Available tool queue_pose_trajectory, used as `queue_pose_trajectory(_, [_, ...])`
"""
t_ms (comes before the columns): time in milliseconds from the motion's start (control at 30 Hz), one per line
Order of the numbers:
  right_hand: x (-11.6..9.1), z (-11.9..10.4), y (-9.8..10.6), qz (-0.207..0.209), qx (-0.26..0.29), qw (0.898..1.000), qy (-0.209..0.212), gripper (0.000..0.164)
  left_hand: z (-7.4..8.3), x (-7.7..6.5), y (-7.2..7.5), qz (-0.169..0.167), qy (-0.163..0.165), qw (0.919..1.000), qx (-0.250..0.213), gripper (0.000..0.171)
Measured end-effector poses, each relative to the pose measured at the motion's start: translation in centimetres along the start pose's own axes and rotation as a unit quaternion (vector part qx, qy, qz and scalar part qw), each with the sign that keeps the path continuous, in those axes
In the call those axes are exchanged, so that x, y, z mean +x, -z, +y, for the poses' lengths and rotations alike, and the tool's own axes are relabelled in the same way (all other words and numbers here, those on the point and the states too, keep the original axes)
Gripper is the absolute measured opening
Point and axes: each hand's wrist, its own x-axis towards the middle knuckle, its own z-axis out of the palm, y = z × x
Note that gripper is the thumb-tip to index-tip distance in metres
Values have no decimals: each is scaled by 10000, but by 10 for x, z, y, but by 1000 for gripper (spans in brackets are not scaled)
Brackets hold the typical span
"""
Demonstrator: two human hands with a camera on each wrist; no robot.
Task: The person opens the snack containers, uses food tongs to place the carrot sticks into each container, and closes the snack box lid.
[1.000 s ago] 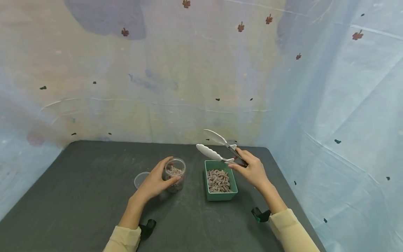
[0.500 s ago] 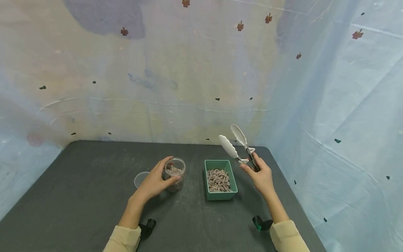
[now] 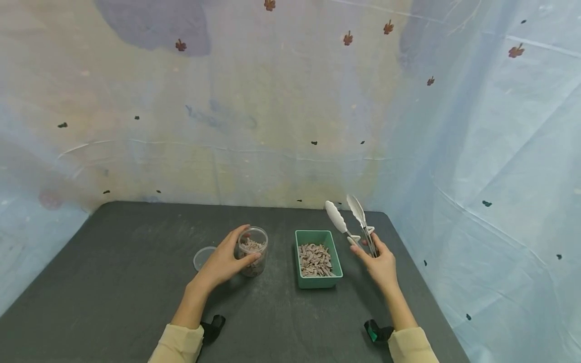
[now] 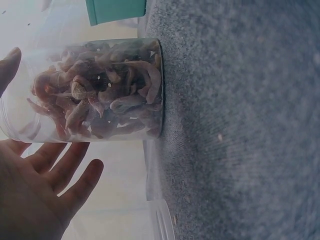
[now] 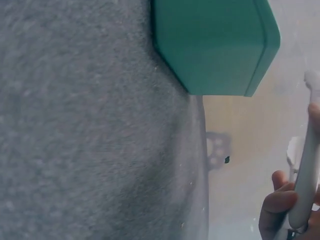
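My left hand is curled round a clear jar of brownish curled pieces, which stands on the dark table. In the left wrist view the jar lies between the thumb and the spread fingers. My right hand grips white tongs by their handles, to the right of a green tray that holds more of the same pieces. The tong tips point up and away, apart and empty. In the right wrist view I see the tray's outer wall and the tong handle.
A clear lid lies flat to the left of the jar. A black clip and a green clip sit on the table's near edge. Pale cloth walls close the back and right sides.
My right hand has moved right and down with the tongs. The tongs swung from pointing left over the tray to pointing away beside it. The left hand and jar stayed still.
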Motion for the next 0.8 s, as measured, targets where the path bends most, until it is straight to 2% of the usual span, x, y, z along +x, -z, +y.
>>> queue_pose_trajectory(400, [-1,19,3,-318,-458,9980,-294,84,0,0,0,-25,39,10000,-71,94])
queue_pose_trajectory(600, [-1,23,7,-609,-797,9934,-560,86,1,1,1,-43,38,9999,-103,94])
queue_pose_trajectory(800, [-1,25,9,-901,-946,9894,-631,86,0,1,1,-38,-4,9999,-105,94])
